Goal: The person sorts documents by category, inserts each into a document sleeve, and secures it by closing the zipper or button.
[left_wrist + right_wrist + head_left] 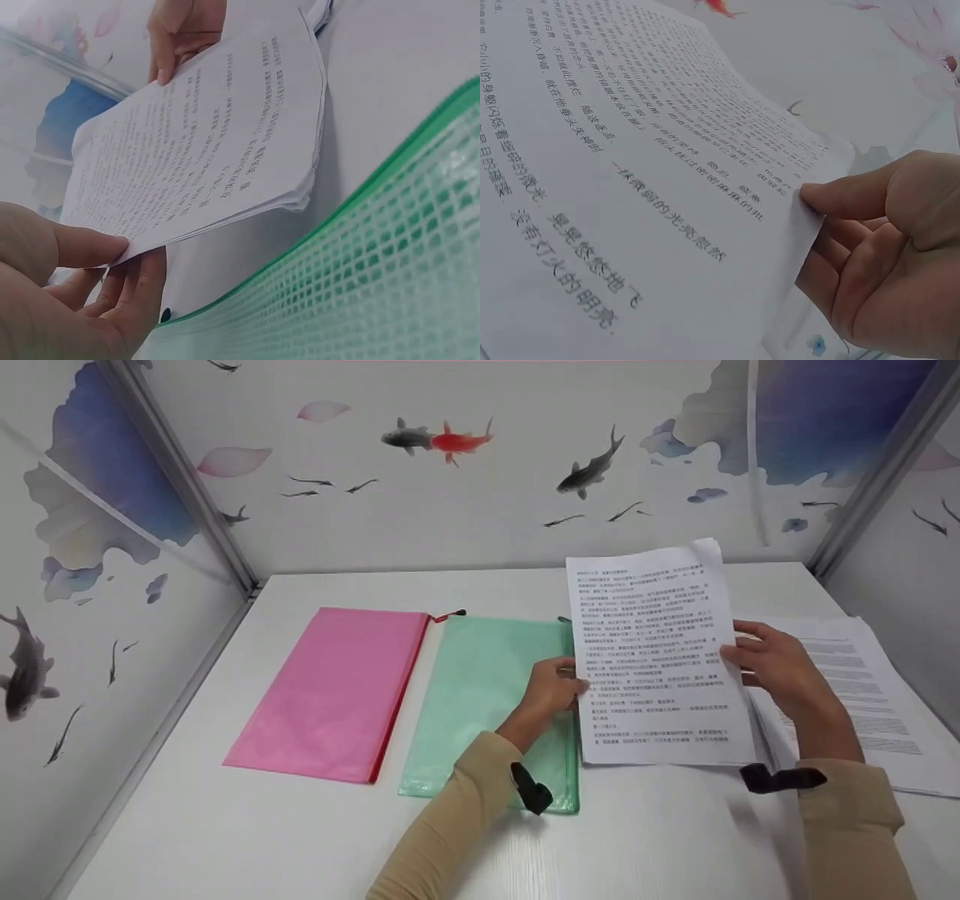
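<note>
Both hands hold a stack of printed paper sheets (652, 660) raised and tilted toward the head camera. My left hand (551, 690) pinches its left edge, thumb on the printed face and fingers behind, as the left wrist view also shows (97, 277). At the opposite edge, my right hand (772, 664) pinches the sheets; its thumb (840, 196) presses the front in the right wrist view. Several layered edges show at the stack's lower corner. Just left of the stack, partly under my left forearm, lies a green zip document pouch (480, 682).
A pink zip pouch (337, 690) with a red edge lies further left on the white table (247, 840). More printed sheets (862, 690) lie at the right, partly behind my right hand. White panels (487, 517) painted with fish and leaves enclose the back and sides.
</note>
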The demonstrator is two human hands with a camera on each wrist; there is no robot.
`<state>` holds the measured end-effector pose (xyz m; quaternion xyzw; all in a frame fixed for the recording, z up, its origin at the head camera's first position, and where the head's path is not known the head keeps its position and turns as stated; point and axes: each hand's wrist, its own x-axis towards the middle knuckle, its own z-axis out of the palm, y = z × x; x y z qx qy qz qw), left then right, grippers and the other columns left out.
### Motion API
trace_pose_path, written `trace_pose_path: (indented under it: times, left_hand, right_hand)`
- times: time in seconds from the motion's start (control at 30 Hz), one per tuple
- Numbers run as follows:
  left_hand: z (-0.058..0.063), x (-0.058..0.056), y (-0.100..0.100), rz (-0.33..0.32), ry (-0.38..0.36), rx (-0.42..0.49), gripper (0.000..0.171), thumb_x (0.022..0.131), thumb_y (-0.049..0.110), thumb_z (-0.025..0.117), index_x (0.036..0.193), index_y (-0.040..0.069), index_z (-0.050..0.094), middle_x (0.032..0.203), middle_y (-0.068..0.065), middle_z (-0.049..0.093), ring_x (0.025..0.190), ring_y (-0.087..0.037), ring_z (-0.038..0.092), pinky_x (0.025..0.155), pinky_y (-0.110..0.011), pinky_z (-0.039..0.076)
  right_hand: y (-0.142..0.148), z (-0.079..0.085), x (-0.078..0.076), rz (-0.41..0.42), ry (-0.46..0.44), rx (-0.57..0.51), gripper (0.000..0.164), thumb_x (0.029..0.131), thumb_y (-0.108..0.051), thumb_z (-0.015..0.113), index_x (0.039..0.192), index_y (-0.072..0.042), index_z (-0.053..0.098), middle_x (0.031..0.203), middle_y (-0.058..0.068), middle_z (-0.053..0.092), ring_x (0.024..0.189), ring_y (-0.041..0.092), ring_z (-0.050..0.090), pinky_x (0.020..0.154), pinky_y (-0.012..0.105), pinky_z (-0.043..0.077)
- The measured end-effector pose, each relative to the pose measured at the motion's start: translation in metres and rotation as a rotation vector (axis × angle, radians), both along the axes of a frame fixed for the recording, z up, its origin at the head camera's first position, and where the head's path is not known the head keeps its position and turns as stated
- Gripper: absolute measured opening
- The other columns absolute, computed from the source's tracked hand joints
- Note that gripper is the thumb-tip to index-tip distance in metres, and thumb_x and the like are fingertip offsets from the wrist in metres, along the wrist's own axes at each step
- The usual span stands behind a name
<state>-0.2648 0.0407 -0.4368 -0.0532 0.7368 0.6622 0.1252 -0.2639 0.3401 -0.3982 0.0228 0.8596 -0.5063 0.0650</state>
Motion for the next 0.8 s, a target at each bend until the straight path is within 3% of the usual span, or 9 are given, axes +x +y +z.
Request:
trace_pose_path:
  times: [0.1,0.17,0.47,0.8]
  left_hand:
    - [0.000,-0.001,-0.008,0.006,0.017,-0.003,0.031,0.093,0.001,0.065,0.123,0.007,0.068,0.105,-0.008,0.073,0.085,-0.017,0.071,0.068,-0.030,0.058]
    - [0.000,-0.001,-0.013,0.010,0.021,0.002,0.030,0.094,0.002,0.065,0.124,0.006,0.068,0.106,-0.008,0.073,0.086,-0.017,0.071,0.070,-0.030,0.058]
    - [-0.001,-0.005,-0.039,0.027,0.029,-0.069,0.035,0.095,0.006,0.065,0.130,0.006,0.064,0.110,-0.010,0.073,0.088,-0.016,0.071,0.069,-0.025,0.055]
    - [0.001,-0.008,-0.067,0.052,0.007,-0.080,0.037,0.094,0.006,0.067,0.131,0.007,0.064,0.108,-0.009,0.075,0.087,-0.016,0.072,0.071,-0.025,0.057]
  right_hand:
    - [-0.004,-0.001,0.000,0.041,0.011,-0.022,0.077,0.100,-0.036,0.061,0.160,-0.010,0.020,0.112,-0.024,0.060,0.094,-0.001,0.069,0.081,0.023,0.057]
    - [-0.008,-0.001,-0.001,0.058,0.005,-0.027,0.082,0.098,-0.037,0.064,0.161,-0.011,0.019,0.109,-0.027,0.060,0.094,0.000,0.069,0.080,0.024,0.057]
    - [-0.032,-0.006,-0.003,0.091,-0.004,-0.001,0.077,0.098,-0.031,0.065,0.160,-0.014,0.023,0.124,-0.004,0.063,0.093,0.003,0.069,0.080,0.027,0.057]
    - [-0.057,-0.012,-0.006,0.100,-0.065,-0.200,0.071,0.098,-0.020,0.065,0.157,-0.013,0.025,0.105,-0.018,0.069,0.094,0.008,0.072,0.080,0.029,0.058]
